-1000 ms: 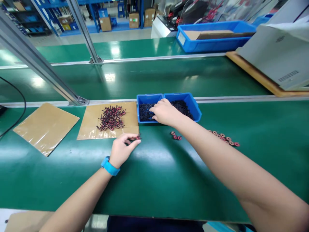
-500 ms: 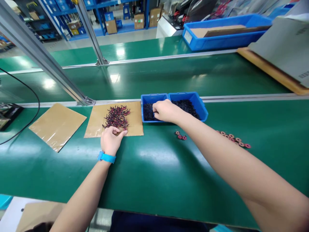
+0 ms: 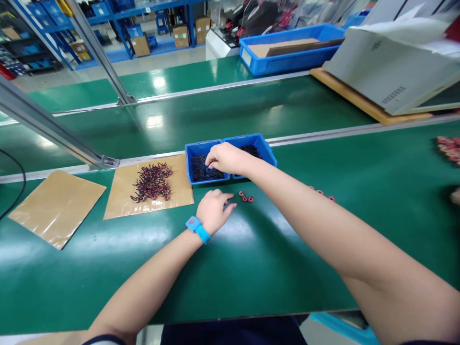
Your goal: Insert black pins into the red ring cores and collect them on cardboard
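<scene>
My left hand [image 3: 213,211], with a blue wristband, reaches over the green bench, fingers apart and holding nothing. Just beyond its fingertips lie several small red toothed rings [image 3: 246,197]. Over the left blue bin [image 3: 207,181], my right hand [image 3: 224,159] has its fingertips pinched together among thin black pieces [image 3: 199,167]; what they grip is too small to make out. A second blue bin [image 3: 268,155] with black pieces adjoins it, partly hidden by my right hand and forearm. To the left, a heap of red rings with black prongs [image 3: 153,182] rests on brown film-covered cardboard [image 3: 118,201].
Another brown sheet [image 3: 57,206] lies farther left. Aluminium posts [image 3: 64,124] and a rail border the bench's back. More rings [image 3: 319,191] show behind my right forearm, with a reddish pile [image 3: 449,149] at the right edge. A grey case [image 3: 388,72] stands back right.
My left hand has left the heap on the cardboard and moved right to beside the loose rings, its fingers now spread. My right hand stays in the left bin. The view has shifted right.
</scene>
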`<state>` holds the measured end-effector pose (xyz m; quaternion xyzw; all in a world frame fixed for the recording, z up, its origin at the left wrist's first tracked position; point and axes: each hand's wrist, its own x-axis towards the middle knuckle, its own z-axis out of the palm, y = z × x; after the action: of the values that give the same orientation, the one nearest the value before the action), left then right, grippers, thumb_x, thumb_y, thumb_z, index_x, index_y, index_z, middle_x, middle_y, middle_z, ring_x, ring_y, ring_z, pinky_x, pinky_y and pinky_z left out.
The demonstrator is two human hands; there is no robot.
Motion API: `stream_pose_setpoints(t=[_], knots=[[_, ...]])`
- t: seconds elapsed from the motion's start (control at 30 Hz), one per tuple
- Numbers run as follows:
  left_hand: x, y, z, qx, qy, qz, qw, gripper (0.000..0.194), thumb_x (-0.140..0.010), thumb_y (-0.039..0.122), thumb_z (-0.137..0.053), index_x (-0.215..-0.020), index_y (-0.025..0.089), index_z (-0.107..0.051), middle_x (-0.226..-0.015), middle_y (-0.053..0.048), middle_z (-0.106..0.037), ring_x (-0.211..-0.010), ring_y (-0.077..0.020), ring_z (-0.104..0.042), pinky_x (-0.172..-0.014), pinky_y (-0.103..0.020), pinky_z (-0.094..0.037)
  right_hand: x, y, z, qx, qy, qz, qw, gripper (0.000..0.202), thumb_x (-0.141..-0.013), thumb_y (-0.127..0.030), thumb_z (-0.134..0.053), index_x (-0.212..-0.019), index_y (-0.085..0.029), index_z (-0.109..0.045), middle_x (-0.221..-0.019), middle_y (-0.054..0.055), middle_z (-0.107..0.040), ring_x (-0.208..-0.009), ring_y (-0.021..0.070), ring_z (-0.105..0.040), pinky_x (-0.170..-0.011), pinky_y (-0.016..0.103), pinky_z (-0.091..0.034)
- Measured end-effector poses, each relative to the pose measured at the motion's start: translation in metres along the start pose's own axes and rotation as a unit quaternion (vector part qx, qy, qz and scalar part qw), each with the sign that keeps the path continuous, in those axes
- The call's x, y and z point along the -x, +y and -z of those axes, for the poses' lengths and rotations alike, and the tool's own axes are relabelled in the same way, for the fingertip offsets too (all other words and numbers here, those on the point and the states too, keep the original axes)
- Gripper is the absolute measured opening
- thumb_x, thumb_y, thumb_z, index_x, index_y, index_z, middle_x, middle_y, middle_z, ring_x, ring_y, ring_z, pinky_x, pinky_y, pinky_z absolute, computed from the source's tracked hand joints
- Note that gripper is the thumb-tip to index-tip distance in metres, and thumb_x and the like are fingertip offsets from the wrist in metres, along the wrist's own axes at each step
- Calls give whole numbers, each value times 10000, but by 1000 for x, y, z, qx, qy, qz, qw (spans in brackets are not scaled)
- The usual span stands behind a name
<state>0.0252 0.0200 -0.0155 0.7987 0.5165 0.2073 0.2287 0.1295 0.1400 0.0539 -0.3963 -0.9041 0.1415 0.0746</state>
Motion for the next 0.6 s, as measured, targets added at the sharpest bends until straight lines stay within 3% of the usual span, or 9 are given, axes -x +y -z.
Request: stream_pose_setpoints(t=[0.17, 0.27, 0.37, 0.47, 0.6], knots=[[-32, 6, -13, -1, 16, 13, 1000, 318, -786, 335, -594, -1036, 161, -684, -785, -87, -629, -777, -244, -552, -743, -364, -423, 6, 1, 1, -31, 73, -38, 996, 120, -743, -161, -637, -802, -132, -736, -831, 58, -723, -804, 174, -640, -738, 243, -433], [-31, 7, -11, 28, 27, 8, 999, 233, -772, 295, -615, -949, 178, -713, -796, -78, -651, -799, -229, -571, -772, -362, -439, 4, 3, -1, -53, 127, -65, 988, 88, -732, -178, -666, -772, -122, -720, -810, 68, -715, -791, 178, -643, -727, 252, -437], [-15, 3, -4, 149, 36, 14, 988, 193, -769, 256, -615, -913, 173, -713, -863, -77, -690, -823, -201, -599, -803, -355, -460, 4, 5, -1, -79, 162, -82, 980, 70, -744, -182, -657, -763, -132, -701, -758, 47, -707, -702, 161, -656, -685, 254, -459], [9, -5, 5, 351, 38, 104, 930, 250, -746, 276, -635, -961, 168, -701, -884, -70, -707, -754, -167, -617, -747, -339, -497, 11, 2, 2, -179, 209, -116, 954, 64, -762, -164, -628, -771, -135, -683, -676, 20, -696, -627, 141, -670, -653, 243, -484], [33, -17, 18, 540, 62, 217, 811, 338, -640, 290, -737, -954, 168, -708, -799, -36, -705, -662, -122, -596, -697, -309, -504, 38, -11, 1, -374, 280, -157, 871, 54, -720, -177, -663, -752, -134, -668, -636, 18, -695, -644, 159, -690, -680, 269, -520]])
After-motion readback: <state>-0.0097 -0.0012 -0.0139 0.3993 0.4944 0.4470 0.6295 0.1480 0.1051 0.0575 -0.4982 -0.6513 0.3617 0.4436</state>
